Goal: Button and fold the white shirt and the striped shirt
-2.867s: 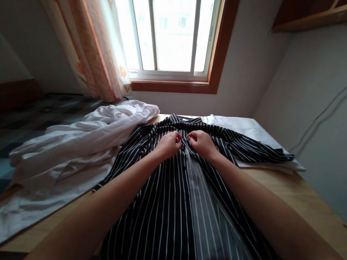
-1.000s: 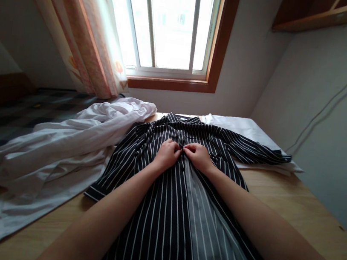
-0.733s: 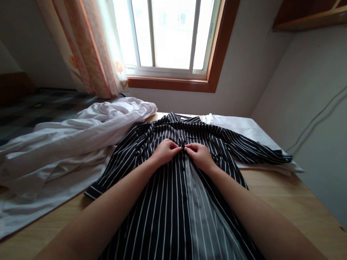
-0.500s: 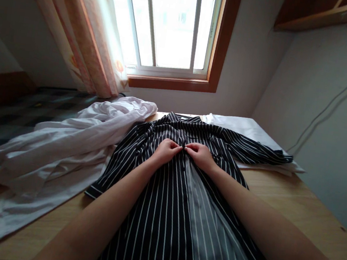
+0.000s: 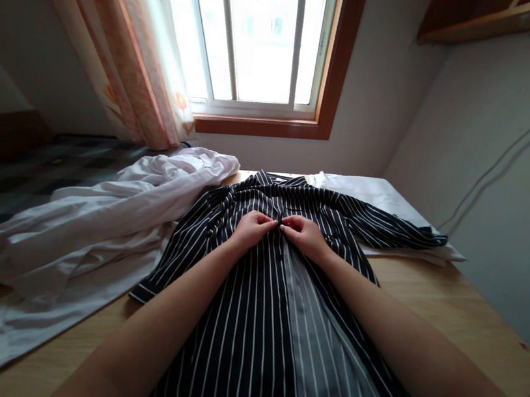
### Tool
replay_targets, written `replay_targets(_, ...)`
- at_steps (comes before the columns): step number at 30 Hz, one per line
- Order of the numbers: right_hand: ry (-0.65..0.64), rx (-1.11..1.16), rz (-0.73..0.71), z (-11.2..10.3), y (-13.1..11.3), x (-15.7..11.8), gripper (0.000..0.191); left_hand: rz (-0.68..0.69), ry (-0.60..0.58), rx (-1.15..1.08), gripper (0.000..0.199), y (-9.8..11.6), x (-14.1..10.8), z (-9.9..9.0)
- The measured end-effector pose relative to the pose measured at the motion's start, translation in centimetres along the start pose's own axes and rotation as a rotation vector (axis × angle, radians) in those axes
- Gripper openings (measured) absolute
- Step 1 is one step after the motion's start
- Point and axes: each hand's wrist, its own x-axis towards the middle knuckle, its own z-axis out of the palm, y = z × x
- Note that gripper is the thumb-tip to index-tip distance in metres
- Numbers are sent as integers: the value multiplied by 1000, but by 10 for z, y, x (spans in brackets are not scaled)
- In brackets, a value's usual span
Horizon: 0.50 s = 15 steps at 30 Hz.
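A black shirt with white stripes (image 5: 249,308) lies spread on the wooden table, its collar pointing toward the window. My left hand (image 5: 253,228) pinches one front edge of it at mid-chest. Right beside it, my right hand (image 5: 304,235) pinches the other front edge, the fingertips of both hands nearly meeting. A small dark bit of cloth or a button shows between them, too small to make out. Below the hands the front parts, and the greyish inner side of the cloth shows. One sleeve stretches out to the right, the other hangs down at the left.
Crumpled white cloth (image 5: 92,233) covers the table's left side. Folded white cloth (image 5: 369,190) lies under the right sleeve. The bare wooden table (image 5: 455,317) shows at right. Beyond are a window (image 5: 267,41), a curtain (image 5: 134,42), and a cable (image 5: 502,159) along the wall.
Both hands stay at the same spot on the shirt front, with only slight finger movement. The view has shifted very slightly.
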Motion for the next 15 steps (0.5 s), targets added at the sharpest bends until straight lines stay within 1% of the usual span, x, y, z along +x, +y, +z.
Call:
replay_targets(3,-27,-6,8,-1,1,1,22,-27,-4,-45,31,0,0,0)
replay_targets(6,-60,24,15,-2,2,1,24,-39,-10,-62,29,1,1,1)
replay_targets(11,-133,181,61,-1,0,0,20,-38,-19,-38,25,1,2,1)
replay_targets(15,-122,223,84,0,-1,-1,16,-25,-22,-34,24,0,2,0)
